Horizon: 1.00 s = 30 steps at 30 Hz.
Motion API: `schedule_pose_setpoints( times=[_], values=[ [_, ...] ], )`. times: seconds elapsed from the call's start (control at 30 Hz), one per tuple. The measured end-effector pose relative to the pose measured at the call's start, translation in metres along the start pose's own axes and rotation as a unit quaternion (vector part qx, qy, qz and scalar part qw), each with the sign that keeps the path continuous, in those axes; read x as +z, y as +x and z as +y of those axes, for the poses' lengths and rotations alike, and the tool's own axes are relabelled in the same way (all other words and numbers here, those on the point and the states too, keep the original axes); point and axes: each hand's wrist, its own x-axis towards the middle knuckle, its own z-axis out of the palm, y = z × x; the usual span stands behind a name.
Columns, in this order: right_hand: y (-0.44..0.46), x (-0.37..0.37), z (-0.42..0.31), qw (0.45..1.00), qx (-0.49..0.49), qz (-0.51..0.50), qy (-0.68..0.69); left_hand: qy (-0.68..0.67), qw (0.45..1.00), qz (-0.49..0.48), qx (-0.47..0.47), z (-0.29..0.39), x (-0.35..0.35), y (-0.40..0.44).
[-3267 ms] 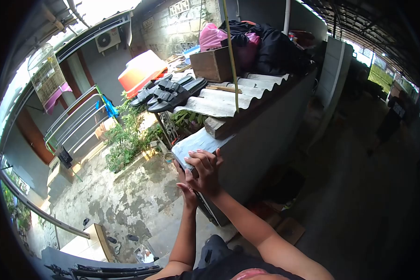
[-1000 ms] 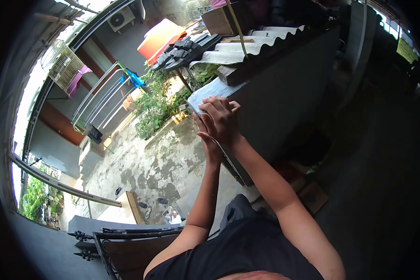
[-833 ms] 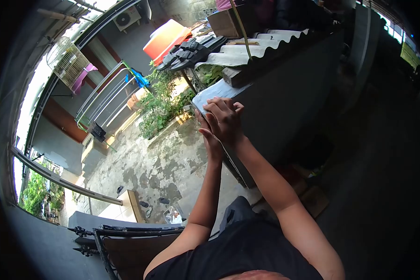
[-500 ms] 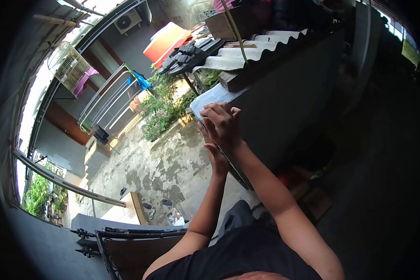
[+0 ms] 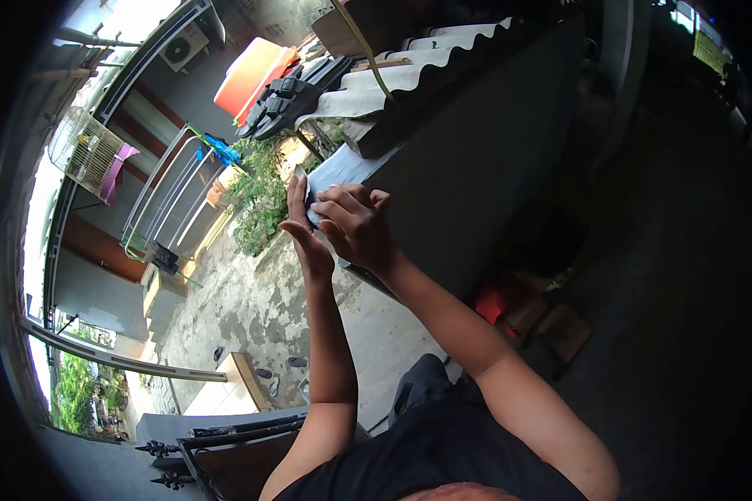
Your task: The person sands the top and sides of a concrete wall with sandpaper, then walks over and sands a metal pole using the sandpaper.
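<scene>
My left hand (image 5: pixel 310 242) is raised at the near end of a low wall, its fingers straight and its thumb apart. A thin pale piece (image 5: pixel 300 172) shows by its fingertips; I cannot tell whether it is loose or whether the hand holds it. My right hand (image 5: pixel 358 224) is just beside it, over the pale wall top (image 5: pixel 351 167), fingers bent and spread. Nothing can be made out in its grasp. The dark wall side (image 5: pixel 468 159) falls away to the right of the right hand.
Corrugated roofing (image 5: pixel 418 75) covers the far part of the wall, with black sandals (image 5: pixel 280 100) and an orange tub (image 5: pixel 255 75) beside it. Plants (image 5: pixel 259 200) grow to the left. A metal rack (image 5: pixel 163 188) and birdcage (image 5: pixel 92 150) are farther off. A spiked gate (image 5: pixel 192 451) is near my left elbow.
My left hand has moved left and up, away from under the right hand, and its fingers are straighter. The right hand has shifted left in view. The whole view has turned slightly.
</scene>
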Motion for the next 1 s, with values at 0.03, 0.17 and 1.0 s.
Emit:
schedule_pose_setpoints(
  times=[0.03, 0.17, 1.0],
  values=[
    [-0.001, 0.002, 0.001, 1.0, -0.006, 0.009, -0.001, -0.002, 1.0, -0.001, 0.004, 0.001, -0.002, 0.002],
    [-0.004, 0.009, 0.006, 1.0, -0.023, 0.016, -0.01, 0.016, 1.0, -0.016, -0.016, 0.001, -0.002, 0.001],
    [-0.004, 0.013, 0.011, 0.999, -0.039, -0.038, -0.003, -0.221, 0.968, 0.092, -0.067, 0.0, 0.028, -0.036]
  ],
)
